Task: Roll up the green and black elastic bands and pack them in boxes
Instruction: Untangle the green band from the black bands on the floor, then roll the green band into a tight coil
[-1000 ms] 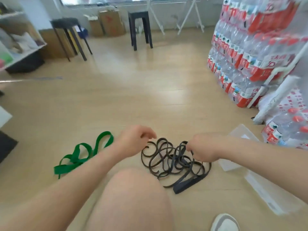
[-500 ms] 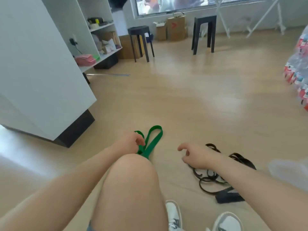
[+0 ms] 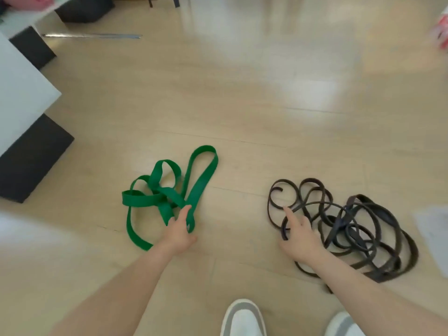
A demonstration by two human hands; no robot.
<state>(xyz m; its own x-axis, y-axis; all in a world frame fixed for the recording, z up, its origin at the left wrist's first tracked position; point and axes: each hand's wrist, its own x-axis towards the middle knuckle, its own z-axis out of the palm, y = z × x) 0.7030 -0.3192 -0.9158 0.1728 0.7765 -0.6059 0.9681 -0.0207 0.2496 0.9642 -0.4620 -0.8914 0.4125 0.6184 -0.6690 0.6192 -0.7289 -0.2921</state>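
A wide green elastic band point(image 3: 167, 192) lies in loose, tangled loops on the wooden floor, left of centre. My left hand point(image 3: 179, 230) reaches onto its near loops with fingers stretched out, touching the band without closing round it. To the right, several thin black elastic bands point(image 3: 358, 229) lie in a tangled heap. My right hand point(image 3: 299, 237) rests on the heap's left side, index finger straight and pointing forward, gripping nothing. No box shows clearly.
A white cabinet on a black base point(image 3: 29, 151) stands at the left. A thin metal strip point(image 3: 92, 35) lies on the floor beyond it. A pale translucent plastic thing point(image 3: 434, 234) sits at the right edge. My white shoes point(image 3: 243, 318) are at the bottom.
My left hand left the black heap and moved across to the green band. My right hand let go of the black bands and now lies on them with fingers out. The view tilted down.
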